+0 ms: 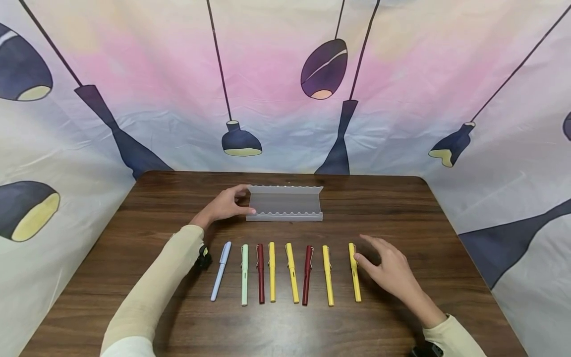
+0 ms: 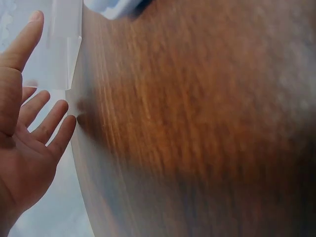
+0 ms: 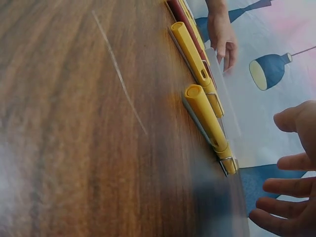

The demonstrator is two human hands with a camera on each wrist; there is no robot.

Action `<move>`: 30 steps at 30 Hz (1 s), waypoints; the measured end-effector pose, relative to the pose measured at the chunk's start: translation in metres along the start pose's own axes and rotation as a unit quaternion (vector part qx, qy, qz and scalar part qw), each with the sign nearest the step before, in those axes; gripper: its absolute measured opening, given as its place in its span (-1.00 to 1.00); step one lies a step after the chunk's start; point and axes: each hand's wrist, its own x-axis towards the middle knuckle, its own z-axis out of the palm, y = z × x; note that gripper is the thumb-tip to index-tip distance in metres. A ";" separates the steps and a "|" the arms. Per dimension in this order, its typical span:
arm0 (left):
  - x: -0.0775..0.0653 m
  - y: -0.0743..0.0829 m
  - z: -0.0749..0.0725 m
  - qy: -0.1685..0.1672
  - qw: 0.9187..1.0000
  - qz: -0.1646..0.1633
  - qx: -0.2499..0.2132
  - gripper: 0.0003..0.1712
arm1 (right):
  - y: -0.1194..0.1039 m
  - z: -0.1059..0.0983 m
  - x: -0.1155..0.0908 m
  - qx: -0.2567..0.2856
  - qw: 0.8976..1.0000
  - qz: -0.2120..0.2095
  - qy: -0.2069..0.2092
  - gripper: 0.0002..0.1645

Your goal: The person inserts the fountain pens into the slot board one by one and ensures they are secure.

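A clear plastic pen holder point(image 1: 285, 203) with scalloped edges lies toward the back of the table. My left hand point(image 1: 226, 203) is at its left end, thumb over the front edge and fingers by the back corner. In the left wrist view those fingers point(image 2: 61, 133) look straight and spread. My right hand point(image 1: 391, 267) hovers by the rightmost yellow pen point(image 1: 355, 272), its thumb tip overlapping the cap in the head view. The right wrist view shows this yellow pen point(image 3: 210, 121) lying on the wood, apart from the loosely spread fingers point(image 3: 286, 187).
Along the row left of that pen lie more yellow pens point(image 1: 327, 275), two dark red pens point(image 1: 307, 275), a light green pen point(image 1: 244, 275) and a light blue pen point(image 1: 220, 271). Behind the dark wooden table point(image 1: 374, 198) hangs a cloth point(image 1: 276, 74) printed with lamps.
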 end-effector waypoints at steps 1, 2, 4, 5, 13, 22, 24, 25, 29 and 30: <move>0.000 -0.001 0.000 -0.001 1.000 0.000 0.001 0.13 | 0.000 0.000 0.000 0.000 1.000 0.001 -0.002 -0.32; 0.000 -0.001 0.001 -0.002 1.000 -0.001 0.002 0.12 | 0.001 0.000 0.000 0.001 1.000 0.003 -0.004 -0.32; 0.001 -0.002 0.001 -0.002 1.000 -0.002 0.001 0.12 | 0.002 0.000 0.001 0.005 1.000 0.006 -0.007 -0.33; 0.001 -0.002 0.001 -0.003 1.000 -0.003 0.001 0.11 | 0.002 0.000 0.001 0.007 1.000 0.008 -0.007 -0.34; 0.004 -0.001 0.001 -0.019 1.000 -0.011 0.004 0.11 | 0.007 0.005 0.008 0.033 0.999 0.025 -0.023 -0.39; 0.004 -0.001 0.000 -0.026 1.000 -0.014 -0.001 0.11 | 0.011 0.010 0.020 0.060 0.995 0.057 -0.062 -0.45; 0.004 -0.001 0.000 -0.026 1.000 -0.015 -0.001 0.12 | 0.012 0.010 0.022 0.066 0.994 0.057 -0.067 -0.46; 0.005 -0.001 0.000 -0.026 1.000 -0.015 0.001 0.12 | 0.012 0.011 0.023 0.068 0.994 0.058 -0.070 -0.47; 0.006 -0.001 0.000 -0.027 0.999 -0.016 0.006 0.13 | 0.013 0.013 0.026 0.076 0.992 0.060 -0.082 -0.47; 0.006 -0.001 0.000 -0.027 0.999 -0.016 0.006 0.13 | 0.014 0.013 0.027 0.077 0.991 0.062 -0.087 -0.47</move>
